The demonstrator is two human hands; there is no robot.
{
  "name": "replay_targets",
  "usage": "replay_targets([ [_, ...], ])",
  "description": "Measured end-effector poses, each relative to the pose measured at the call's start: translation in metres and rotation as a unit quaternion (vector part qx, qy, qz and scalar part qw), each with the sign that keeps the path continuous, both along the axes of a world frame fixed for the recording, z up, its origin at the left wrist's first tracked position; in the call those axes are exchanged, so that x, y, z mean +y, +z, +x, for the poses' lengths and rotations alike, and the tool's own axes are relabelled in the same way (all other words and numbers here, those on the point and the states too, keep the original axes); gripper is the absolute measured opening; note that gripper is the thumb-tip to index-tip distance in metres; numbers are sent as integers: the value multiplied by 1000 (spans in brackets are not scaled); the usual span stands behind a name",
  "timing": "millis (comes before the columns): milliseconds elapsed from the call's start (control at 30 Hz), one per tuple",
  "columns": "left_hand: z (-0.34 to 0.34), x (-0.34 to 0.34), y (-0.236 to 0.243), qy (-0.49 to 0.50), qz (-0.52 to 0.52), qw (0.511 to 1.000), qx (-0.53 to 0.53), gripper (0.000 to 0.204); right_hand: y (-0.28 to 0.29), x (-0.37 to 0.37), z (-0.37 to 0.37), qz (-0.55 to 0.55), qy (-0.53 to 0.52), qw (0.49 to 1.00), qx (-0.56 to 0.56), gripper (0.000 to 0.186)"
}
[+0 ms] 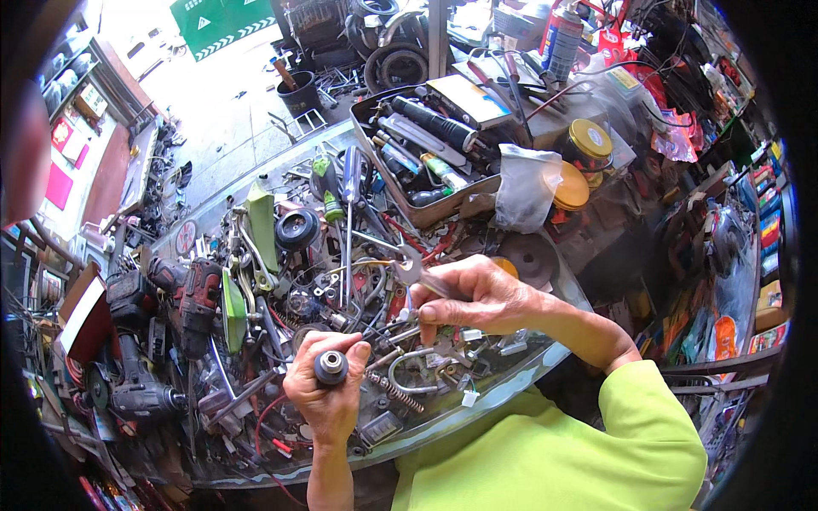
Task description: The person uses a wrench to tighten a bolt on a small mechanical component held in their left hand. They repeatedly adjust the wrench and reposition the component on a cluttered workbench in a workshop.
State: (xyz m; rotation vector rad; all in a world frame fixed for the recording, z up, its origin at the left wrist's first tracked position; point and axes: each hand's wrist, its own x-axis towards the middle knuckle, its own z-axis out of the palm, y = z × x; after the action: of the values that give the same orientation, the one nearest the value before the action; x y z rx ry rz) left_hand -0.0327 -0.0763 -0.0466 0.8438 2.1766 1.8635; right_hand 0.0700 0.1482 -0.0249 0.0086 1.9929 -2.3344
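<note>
My left hand [319, 400] is closed around a dark cylindrical part [331, 367] with a hollow metal tip that faces up. My right hand [486, 294] pinches an open-ended wrench [411, 267], its metal jaw pointing up and left over the bench. The two hands are apart, and the wrench does not touch the cylindrical part. Beyond them on the crowded bench lie a long screwdriver [350, 183] with a grey handle and a black round wheel-like part [298, 228]. A coil spring [394, 391] rests just right of my left hand.
Power drills [198, 294] lie at the left among loose metal parts. A metal tray [409, 209] of tools and cylinders stands at the back, with a clear plastic bag [527, 189] and yellow-lidded jars [590, 138] beside it. The glass bench edge [511, 383] runs before me.
</note>
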Motion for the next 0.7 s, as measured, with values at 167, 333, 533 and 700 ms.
replay_targets([
  [167,12,16,20,-67,14,998,-6,23,-5,-9,1,-139,12,990,-37,25],
  [333,17,29,12,-88,17,996,-21,25,-23,-14,4,-130,12,991,0,25],
  [533,19,19,11,-97,44,980,-167,15,-13,-10,7,23,-43,999,11,19],
  [700,4,13,8,-20,154,964,-218,21,-16,11,6,440,-276,851,75,22],
])
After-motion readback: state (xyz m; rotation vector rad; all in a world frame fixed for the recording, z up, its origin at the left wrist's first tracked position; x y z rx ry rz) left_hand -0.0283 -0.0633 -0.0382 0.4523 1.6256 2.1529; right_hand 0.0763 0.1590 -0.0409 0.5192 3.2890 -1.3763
